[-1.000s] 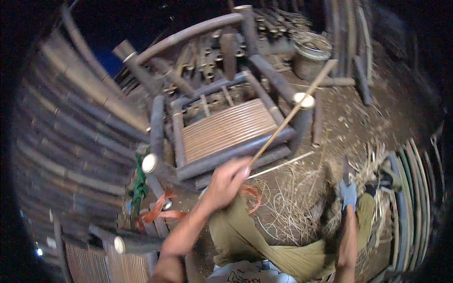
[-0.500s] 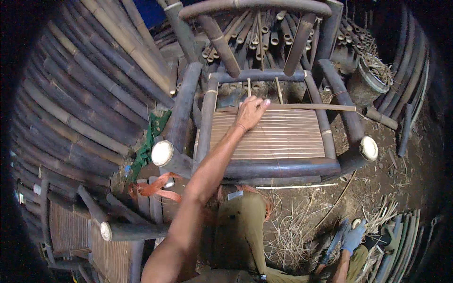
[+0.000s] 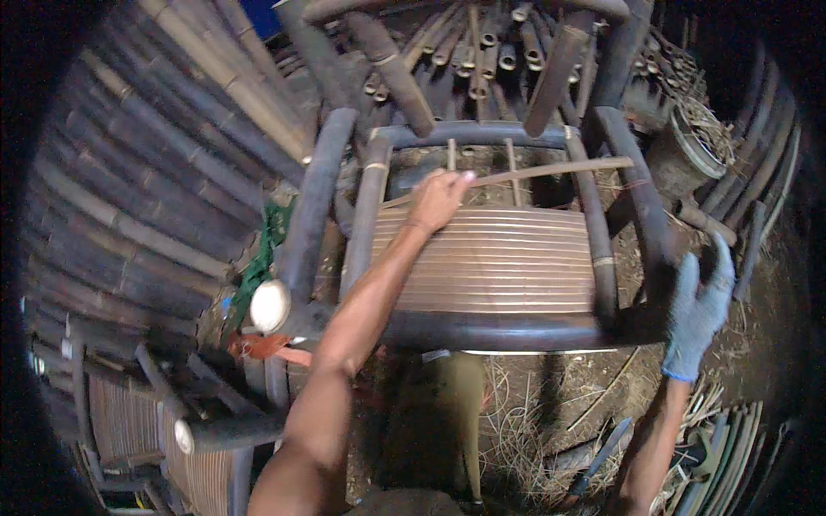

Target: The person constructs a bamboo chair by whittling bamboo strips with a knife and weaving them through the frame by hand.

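A dark bamboo chair (image 3: 482, 330) stands before me. Its seat is laid with thin bamboo slats (image 3: 495, 258), and an open gap shows at the back of the seat frame. My bare left hand (image 3: 439, 198) is shut on a loose bamboo slat (image 3: 568, 169), which slants above the gap with its right end raised over the right seat rail. To the right, beside the chair's right armrest (image 3: 632, 189), my right hand (image 3: 701, 305) wears a grey-blue glove. Its fingers and thumb are spread, and nothing shows in it.
A long blade-like tool (image 3: 607, 451) lies at lower right by bamboo shavings (image 3: 525, 430). Bamboo poles (image 3: 129, 198) line the left. A bucket of scraps (image 3: 688, 159) stands at back right. Another chair (image 3: 198, 464) is at lower left, near green cloth (image 3: 271, 241).
My right hand has risen from the tool at lower right to beside the right armrest. The slat's right end has lifted and moved farther back, and my left hand has shifted slightly left.
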